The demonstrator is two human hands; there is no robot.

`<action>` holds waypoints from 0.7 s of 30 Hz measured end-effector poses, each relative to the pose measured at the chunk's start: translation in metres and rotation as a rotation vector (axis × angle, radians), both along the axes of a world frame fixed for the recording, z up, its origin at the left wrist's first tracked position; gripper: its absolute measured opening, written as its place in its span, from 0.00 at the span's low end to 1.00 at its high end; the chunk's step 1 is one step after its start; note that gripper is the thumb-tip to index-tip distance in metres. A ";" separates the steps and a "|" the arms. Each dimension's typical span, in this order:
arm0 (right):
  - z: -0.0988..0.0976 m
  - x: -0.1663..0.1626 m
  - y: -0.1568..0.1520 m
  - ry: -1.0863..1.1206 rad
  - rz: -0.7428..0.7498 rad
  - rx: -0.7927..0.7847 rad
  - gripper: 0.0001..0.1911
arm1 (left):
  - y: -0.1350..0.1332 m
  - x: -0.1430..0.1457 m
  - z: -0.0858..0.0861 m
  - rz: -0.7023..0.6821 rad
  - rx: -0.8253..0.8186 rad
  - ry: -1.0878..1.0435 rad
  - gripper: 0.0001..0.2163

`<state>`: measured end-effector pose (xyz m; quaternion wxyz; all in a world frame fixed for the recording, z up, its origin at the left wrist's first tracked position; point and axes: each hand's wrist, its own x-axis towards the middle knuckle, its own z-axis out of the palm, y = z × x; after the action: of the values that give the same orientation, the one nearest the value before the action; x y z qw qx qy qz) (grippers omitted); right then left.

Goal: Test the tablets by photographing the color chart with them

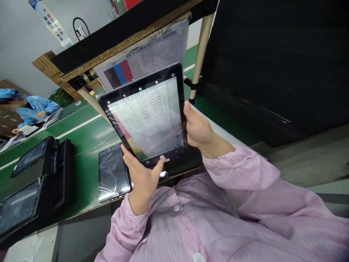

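Note:
A black-framed tablet (152, 116) is held up in front of me, its camera app showing a blurry page of text with pink and yellow patches. My left hand (141, 176) grips its lower left corner, the thumb close to the round shutter button. On the right edge, my right hand (197, 127) is closed around the frame, thumb on the front. Behind the tablet hangs a printed sheet (169, 49) with colour bars and text columns. Below and left of it, a second tablet (113, 173) in shiny film lies on the green bench.
At the left, a black rack (64, 174) holds several dark tablets (23, 203). A shelf with a rough board edge (122, 42) and a beige pole (202, 51) stand ahead. A black curtain (278, 65) hangs at right. A co-worker in blue (40, 105) sits across the green bench (87, 127).

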<state>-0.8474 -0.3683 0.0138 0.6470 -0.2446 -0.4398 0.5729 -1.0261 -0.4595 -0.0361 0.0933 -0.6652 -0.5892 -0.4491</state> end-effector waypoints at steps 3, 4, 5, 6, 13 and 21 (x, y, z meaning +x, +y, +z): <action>0.001 0.000 0.000 -0.050 -0.030 0.006 0.29 | 0.000 -0.001 -0.002 -0.015 0.000 0.003 0.59; 0.001 -0.001 0.000 -0.063 -0.032 0.009 0.29 | -0.001 -0.002 -0.002 -0.021 -0.004 -0.001 0.58; 0.001 -0.002 0.001 -0.073 -0.028 0.011 0.29 | 0.000 -0.003 -0.003 -0.026 -0.005 -0.009 0.58; 0.001 -0.004 0.002 -0.078 -0.020 0.012 0.29 | 0.000 -0.004 -0.004 -0.032 -0.003 -0.019 0.57; -0.003 -0.017 0.009 -0.063 0.017 0.013 0.34 | 0.011 -0.013 -0.009 -0.032 -0.048 -0.076 0.55; -0.007 -0.019 0.016 -0.036 0.015 0.001 0.30 | 0.017 -0.012 -0.012 -0.010 -0.085 -0.087 0.57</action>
<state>-0.8660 -0.3521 0.0064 0.6348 -0.2513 -0.4537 0.5728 -1.0384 -0.4425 -0.0477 0.0372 -0.6511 -0.6079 -0.4528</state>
